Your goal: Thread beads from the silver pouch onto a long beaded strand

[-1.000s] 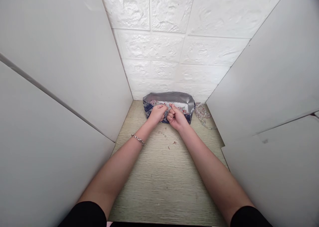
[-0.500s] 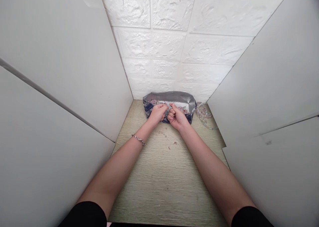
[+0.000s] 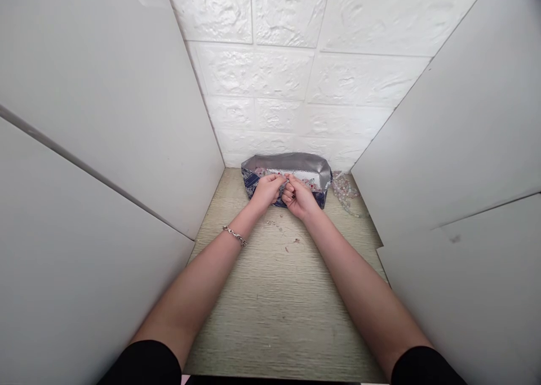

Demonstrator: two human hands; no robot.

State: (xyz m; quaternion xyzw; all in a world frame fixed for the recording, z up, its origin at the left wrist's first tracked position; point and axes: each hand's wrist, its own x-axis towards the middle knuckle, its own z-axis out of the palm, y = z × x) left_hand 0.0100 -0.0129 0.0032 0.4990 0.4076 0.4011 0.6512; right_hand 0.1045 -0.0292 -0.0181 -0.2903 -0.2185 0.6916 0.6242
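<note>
Over the front rim of a low, silver-lined tray (image 3: 327, 179) with a dark blue patterned outside, my two hands meet with fingertips together. My left hand (image 3: 267, 190) is closed in a pinch, thumb and forefinger pointing right. My right hand (image 3: 301, 198) is closed too, its fingers curled and its thumb and forefinger pinched against the left fingertips. Whatever sits between the fingers is too small to make out. Small pink, red and clear beads (image 3: 311, 185) lie inside the tray, partly hidden behind my hands.
Strands of pale beads (image 3: 344, 187) lie right of the tray. Tiny loose bits (image 3: 276, 225) are scattered on the wood-grain tabletop (image 3: 279, 306) before it. White panels (image 3: 105, 92) flank both sides, and a white brick-patterned wall (image 3: 279, 69) stands behind.
My fingertips have come together from a small gap, the right hand shifting slightly left. Both hands stay closed over the tray.
</note>
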